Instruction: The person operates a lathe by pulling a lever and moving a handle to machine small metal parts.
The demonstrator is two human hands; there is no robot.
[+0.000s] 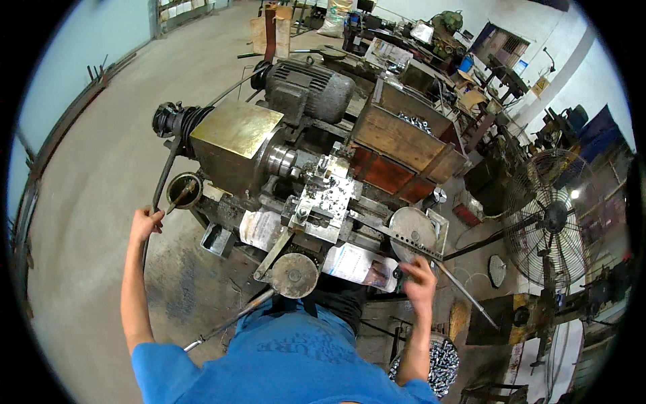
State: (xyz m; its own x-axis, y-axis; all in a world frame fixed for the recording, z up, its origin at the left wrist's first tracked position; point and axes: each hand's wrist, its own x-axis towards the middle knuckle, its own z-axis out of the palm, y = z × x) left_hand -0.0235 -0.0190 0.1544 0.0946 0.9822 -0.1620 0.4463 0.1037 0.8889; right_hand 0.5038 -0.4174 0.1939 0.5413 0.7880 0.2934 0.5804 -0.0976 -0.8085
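My left hand (143, 223) is closed around a long dark rod (163, 176) that rises beside the lathe's headstock (232, 138). Close by the thumb, the handle of a brush (183, 193) sticks out of a round pot (193, 200). My right hand (420, 281) is raised at the lathe's right end with its fingers curled in, next to a dark knob (398, 274); what the fingertips hold, if anything, is too small to make out. Between my hands lie the chuck (279, 160), the metal-covered cross slide (326, 202) and a round handwheel (295, 275).
A motor (309, 91) stands behind the headstock. A wooden box (397, 138) holds small metal parts. Beside my right forearm, a container of shiny parts (441, 367) stands low. A lever bar (397, 236) crosses a round disc (414, 227). A large fan (553, 217) stands at the right.
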